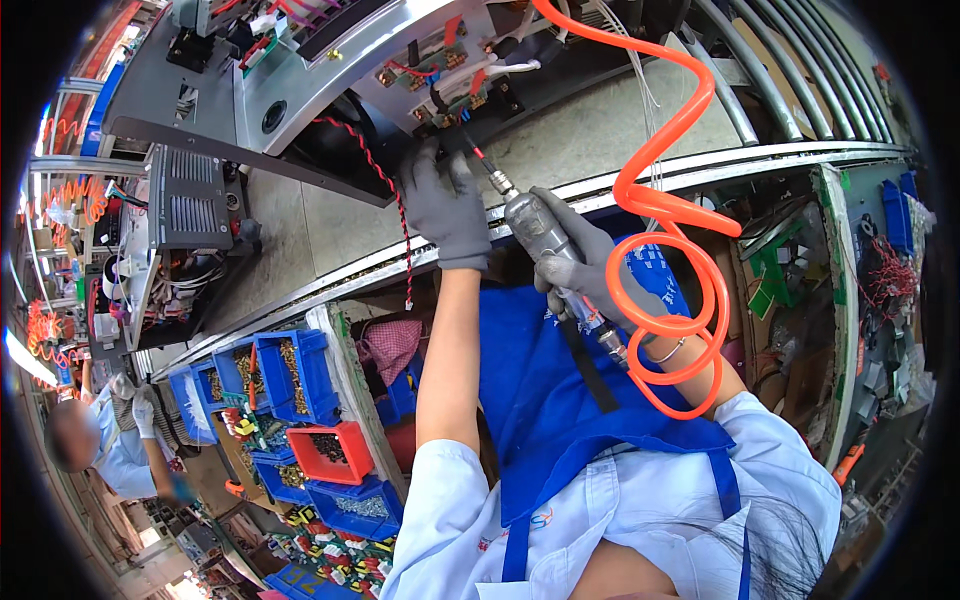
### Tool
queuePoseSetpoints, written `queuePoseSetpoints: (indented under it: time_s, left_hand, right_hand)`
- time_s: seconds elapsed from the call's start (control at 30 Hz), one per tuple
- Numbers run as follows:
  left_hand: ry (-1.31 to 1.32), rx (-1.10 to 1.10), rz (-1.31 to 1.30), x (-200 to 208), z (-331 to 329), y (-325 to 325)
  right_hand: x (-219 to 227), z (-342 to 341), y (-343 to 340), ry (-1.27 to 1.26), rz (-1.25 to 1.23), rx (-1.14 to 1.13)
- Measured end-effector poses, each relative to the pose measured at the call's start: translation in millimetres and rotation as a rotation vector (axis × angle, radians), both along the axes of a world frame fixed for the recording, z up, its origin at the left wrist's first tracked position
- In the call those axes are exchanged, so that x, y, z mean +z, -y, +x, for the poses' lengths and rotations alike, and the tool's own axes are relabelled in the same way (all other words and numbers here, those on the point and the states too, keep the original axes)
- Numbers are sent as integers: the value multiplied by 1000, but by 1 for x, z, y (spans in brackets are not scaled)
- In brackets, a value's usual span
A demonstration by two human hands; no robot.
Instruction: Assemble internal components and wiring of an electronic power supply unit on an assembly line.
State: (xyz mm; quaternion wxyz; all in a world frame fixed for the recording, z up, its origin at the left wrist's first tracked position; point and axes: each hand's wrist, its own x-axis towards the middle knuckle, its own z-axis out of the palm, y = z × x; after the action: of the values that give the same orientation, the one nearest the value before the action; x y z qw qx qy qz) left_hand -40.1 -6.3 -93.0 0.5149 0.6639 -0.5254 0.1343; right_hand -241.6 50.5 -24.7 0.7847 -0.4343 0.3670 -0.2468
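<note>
My right hand (pixel 590 262), in a grey glove, is closed round an air screwdriver (pixel 540 228). The tool slants up and left, its bit pointing at the terminals (pixel 462 108) inside a grey metal cabinet (pixel 350 60). An orange coiled air hose (pixel 640 190) loops over my right forearm near the tool's rear end. My left hand (pixel 445 210), gloved the same way, reaches to the cabinet just below those terminals, beside the bit. Its fingers are bent inward, and what they grip is hidden. A twisted red and black wire (pixel 385 180) hangs down left of that hand.
Blue bins (pixel 300 375) and a red bin (pixel 330 455) with small hardware stand at lower left. Another grey unit (pixel 190 200) rests further left on the bench. A co-worker (pixel 125 440) is at far left. Metal rollers (pixel 790 80) lie at upper right.
</note>
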Motion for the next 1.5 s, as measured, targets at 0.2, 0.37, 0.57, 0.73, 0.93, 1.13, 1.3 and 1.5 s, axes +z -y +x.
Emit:
queuePoseSetpoints:
  time_s: [0.2, 0.37, 0.57, 0.73, 0.93, 1.13, 1.3, 1.5]
  left_hand:
    - [17, 48, 199, 8, 7, 10]
    - [-1, 86, 203, 6, 10, 12]
    - [-16, 85, 132, 6, 14, 11]
    - [15, 72, 93, 3, 12, 15]
    - [-15, 78, 100, 4, 16, 11]
    - [-82, 37, 115, 15, 11, 8]
    - [-628, -405, 170, 67, -4, 16]
    - [-865, -521, 462, 84, 17, 34]
  right_hand:
    - [-55, 0, -3, 920, 536, 56]
    - [-14, 6, -7, 250, 160, -65]
    - [-7, 12, -4, 148, 193, -45]
    - [-12, 7, -4, 245, 165, -81]
    - [7, 12, -5, 175, 160, -56]
    - [-7, 9, -8, 225, 92, -69]
    - [-13, 5, -8, 289, 84, -76]
    - [-3, 11, -8, 187, 152, -26]
